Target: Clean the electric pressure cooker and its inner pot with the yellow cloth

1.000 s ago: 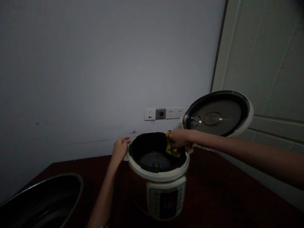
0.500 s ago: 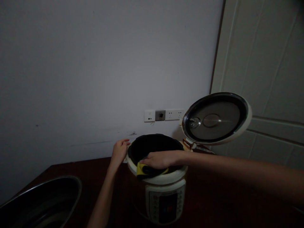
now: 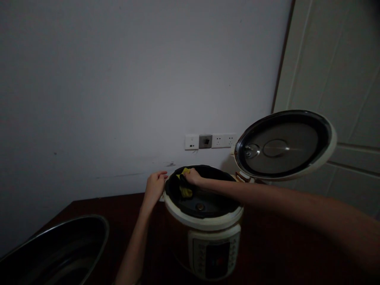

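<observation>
A white electric pressure cooker (image 3: 204, 224) stands upright with its lid (image 3: 289, 144) swung up to the right. My right hand (image 3: 193, 176) reaches into the cooker's dark opening, its fingers closed on a yellow and black cloth (image 3: 186, 191). The cloth lies against the inner wall at the back left. On the cooker's left rim is my left hand (image 3: 155, 186), with the fingers curled round the edge; part of its grip is hidden. A small round metal knob (image 3: 200, 206) shows on the cooker's inside floor.
A large metal bowl (image 3: 102, 237) sits at the lower left on the dark red table (image 3: 124, 202). Behind stands a pale wall with several sockets (image 3: 218, 141). At the right, beyond the lid, is a light door (image 3: 332, 79).
My right hand has carried the cloth from the cooker's front rim to the inside wall at the back left. My left hand stays on the rim. The view has shifted slightly.
</observation>
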Motion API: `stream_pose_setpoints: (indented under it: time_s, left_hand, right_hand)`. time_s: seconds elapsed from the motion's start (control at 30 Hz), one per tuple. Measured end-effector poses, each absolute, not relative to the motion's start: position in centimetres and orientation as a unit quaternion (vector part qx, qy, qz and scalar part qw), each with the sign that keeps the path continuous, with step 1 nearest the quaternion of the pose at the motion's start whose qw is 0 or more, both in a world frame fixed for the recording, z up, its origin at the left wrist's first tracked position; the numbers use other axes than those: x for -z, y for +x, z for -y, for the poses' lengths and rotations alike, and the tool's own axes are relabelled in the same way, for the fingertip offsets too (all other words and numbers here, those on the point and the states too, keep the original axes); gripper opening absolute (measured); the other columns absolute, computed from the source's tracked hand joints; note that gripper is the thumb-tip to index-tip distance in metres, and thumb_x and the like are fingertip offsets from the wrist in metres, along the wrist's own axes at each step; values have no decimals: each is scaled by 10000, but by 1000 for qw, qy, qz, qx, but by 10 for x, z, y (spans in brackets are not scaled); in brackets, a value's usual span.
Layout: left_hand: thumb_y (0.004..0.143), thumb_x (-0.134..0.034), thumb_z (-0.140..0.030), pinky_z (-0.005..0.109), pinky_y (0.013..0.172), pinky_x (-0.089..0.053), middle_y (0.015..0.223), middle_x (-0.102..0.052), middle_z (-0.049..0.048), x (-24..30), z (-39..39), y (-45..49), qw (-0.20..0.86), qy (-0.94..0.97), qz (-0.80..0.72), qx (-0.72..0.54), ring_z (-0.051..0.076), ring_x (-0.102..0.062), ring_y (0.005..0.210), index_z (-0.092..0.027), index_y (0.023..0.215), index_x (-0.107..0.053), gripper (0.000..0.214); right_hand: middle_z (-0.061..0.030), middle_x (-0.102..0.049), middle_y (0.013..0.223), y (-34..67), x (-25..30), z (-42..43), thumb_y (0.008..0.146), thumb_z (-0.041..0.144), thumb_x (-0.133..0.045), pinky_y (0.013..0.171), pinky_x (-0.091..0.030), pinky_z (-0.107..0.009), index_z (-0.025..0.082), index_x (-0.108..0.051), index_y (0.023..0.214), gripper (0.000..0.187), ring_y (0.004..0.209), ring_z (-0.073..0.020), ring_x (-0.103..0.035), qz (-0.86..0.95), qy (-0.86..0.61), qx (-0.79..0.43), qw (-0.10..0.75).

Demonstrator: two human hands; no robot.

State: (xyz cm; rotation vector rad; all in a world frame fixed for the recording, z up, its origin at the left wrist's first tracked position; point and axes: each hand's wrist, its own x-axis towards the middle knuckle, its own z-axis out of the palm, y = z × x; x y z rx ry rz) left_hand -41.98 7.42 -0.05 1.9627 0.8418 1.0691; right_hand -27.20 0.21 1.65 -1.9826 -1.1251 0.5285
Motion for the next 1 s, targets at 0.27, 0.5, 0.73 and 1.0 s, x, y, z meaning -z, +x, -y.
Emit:
stream_pose_setpoints:
  time_s: [0.27,0.5,0.73,1.0]
  left_hand:
    - [765,-376,-172,286,806,-495,943,-720,136,4,-79,-417,359,769,-323,-419,200,-670,891,-90,982,-681,382]
    - [771,-380,-169,289,819,-485,937,-719,141,2,-76,-419,360,775,-315,-414,199,-668,889,-85,959,-692,374]
    - [772,-413,-174,291,837,-472,971,-717,125,0,-74,-420,337,786,-320,-408,204,-655,929,-101,933,-707,343]
    - [768,-420,-156,272,817,-468,947,-726,102,-2,-73,-420,323,795,-318,-403,194,-655,906,-116,906,-720,332]
  right_hand:
    - [27,-624,687,-297,-17,29,776,64,-495,559,-425,-167,140,-650,809,176,555,-67,-541,503,-702,-355,359]
    - [53,-620,617,-284,-31,70,646,-47,-498,591,-430,-183,105,-678,832,300,567,-71,-537,680,-555,-478,6]
    - [-47,-674,801,-307,-25,51,633,-41,-525,636,-416,-230,98,-665,778,245,694,-128,-557,803,-553,-188,-114]
    - [-73,-664,870,-289,-77,32,694,199,-619,576,-380,-250,118,-643,979,298,691,-156,-560,809,-559,-11,-181]
